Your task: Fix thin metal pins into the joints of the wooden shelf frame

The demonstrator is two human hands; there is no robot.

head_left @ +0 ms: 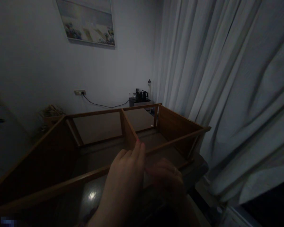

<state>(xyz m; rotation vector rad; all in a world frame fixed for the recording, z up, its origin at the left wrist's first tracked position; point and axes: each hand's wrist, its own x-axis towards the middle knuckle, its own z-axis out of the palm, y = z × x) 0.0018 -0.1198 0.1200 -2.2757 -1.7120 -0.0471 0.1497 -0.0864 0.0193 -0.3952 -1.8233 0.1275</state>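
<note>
A wooden frame point(85, 179) with open bays, like a piece of furniture, stretches across the view. My left hand point(126, 167) is closed over the joint where the middle divider point(130, 126) meets the near rail, its fingertips on the divider's top edge. Just right of it, my right hand point(167, 173) is held low against the near side of the frame. Its fingers look curled and point toward my left hand. They are dark and blurred, and whatever they may hold is hidden.
Pale curtains point(227, 88) hang along the right side. Behind the frame, a small dark cabinet point(140, 103) bears a black kettle point(144, 95). A black cord runs to a wall socket point(79, 92). A framed picture point(90, 23) hangs above. The room is dim.
</note>
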